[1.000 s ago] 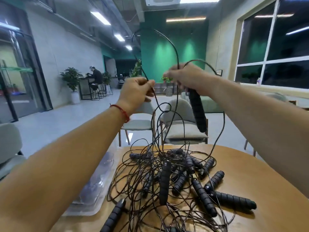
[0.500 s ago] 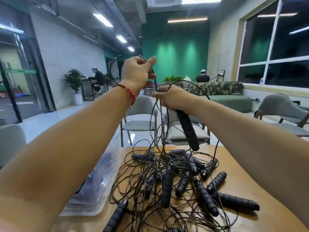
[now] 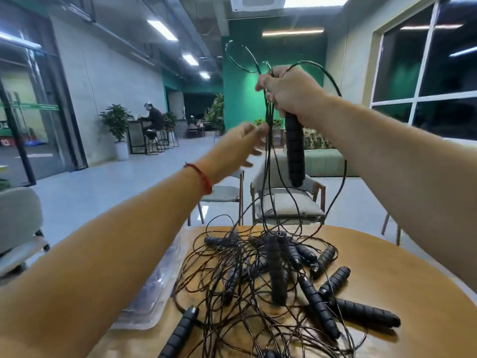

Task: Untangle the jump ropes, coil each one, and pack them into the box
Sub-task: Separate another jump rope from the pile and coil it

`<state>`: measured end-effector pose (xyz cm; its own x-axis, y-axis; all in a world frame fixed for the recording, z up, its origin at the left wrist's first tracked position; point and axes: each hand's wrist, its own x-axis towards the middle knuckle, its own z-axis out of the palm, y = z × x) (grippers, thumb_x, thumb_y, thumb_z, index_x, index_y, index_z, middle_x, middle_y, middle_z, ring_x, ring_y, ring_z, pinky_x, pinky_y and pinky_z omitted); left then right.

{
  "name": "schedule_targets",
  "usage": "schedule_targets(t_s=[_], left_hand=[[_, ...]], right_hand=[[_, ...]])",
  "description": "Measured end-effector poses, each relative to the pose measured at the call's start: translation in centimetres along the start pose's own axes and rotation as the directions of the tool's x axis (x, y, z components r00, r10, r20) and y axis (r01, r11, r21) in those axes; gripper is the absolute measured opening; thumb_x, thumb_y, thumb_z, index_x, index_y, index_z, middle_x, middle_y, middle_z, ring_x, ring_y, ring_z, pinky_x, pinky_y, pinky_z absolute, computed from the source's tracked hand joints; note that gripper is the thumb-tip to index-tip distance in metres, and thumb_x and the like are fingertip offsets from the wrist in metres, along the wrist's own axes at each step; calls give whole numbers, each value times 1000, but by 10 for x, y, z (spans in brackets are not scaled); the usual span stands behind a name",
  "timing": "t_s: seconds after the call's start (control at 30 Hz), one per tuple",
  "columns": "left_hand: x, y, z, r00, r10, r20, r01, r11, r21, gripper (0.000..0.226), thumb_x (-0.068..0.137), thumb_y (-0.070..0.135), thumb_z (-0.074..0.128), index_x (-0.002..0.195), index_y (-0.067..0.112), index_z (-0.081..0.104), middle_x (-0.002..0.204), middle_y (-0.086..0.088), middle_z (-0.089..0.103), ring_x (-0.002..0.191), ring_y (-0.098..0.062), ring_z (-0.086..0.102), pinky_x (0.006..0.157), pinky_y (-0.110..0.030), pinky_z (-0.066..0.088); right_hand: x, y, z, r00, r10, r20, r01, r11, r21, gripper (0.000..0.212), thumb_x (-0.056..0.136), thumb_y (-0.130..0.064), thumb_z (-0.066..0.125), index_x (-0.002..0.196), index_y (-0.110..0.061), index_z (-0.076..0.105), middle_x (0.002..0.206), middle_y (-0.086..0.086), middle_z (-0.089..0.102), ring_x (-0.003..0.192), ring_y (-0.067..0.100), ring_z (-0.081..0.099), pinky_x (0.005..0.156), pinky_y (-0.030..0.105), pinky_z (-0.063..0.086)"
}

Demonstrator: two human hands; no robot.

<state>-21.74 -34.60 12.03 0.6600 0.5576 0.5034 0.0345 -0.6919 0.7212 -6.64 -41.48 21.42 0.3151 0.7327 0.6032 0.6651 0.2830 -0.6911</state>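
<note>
A tangled pile of black jump ropes (image 3: 273, 277) with ribbed foam handles lies on the round wooden table (image 3: 402, 267). My right hand (image 3: 289, 91) is raised high and grips one black handle (image 3: 294, 151), which hangs downward, together with a few loops of thin cord. Cord strands run from this hand down into the pile. My left hand (image 3: 240, 148), blurred, reaches toward the hanging cords just below the right hand, its fingertips at the strands; whether it pinches one is unclear. A clear plastic box (image 3: 154, 293) sits at the table's left edge.
Two grey chairs (image 3: 286, 200) stand behind the table. A green sofa (image 3: 325, 161) is farther back. Another grey chair (image 3: 18, 228) is at the left. A person sits at a distant counter (image 3: 152, 120). Loose handles lie toward the table's right and front.
My right hand has risen with the handle and gathered cord loops. My left hand let go of the loop it held up high and dropped down toward the hanging strands.
</note>
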Motion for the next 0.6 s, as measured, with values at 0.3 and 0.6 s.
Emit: schedule_targets(t_s=[0.3, 0.6], left_hand=[[-27, -38, 59, 994, -26, 109, 79, 852, -517, 37, 117, 36, 36, 119, 7, 59, 96, -14, 72, 91, -34, 70, 93, -59, 57], [-41, -95, 74, 997, -66, 40, 65, 998, 21, 46, 113, 43, 47, 78, 16, 61, 66, 6, 52, 56, -8, 45, 58, -29, 41]], right_hand=[[-1, -3, -10, 997, 43, 71, -47, 998, 49, 18, 107, -27, 63, 105, -14, 75, 63, -6, 53, 48, 7, 39, 47, 22, 38], [-11, 4, -31, 986, 145, 83, -142, 989, -42, 16, 96, -29, 78, 101, -15, 83, 60, -8, 54, 49, 7, 40, 52, 24, 41]])
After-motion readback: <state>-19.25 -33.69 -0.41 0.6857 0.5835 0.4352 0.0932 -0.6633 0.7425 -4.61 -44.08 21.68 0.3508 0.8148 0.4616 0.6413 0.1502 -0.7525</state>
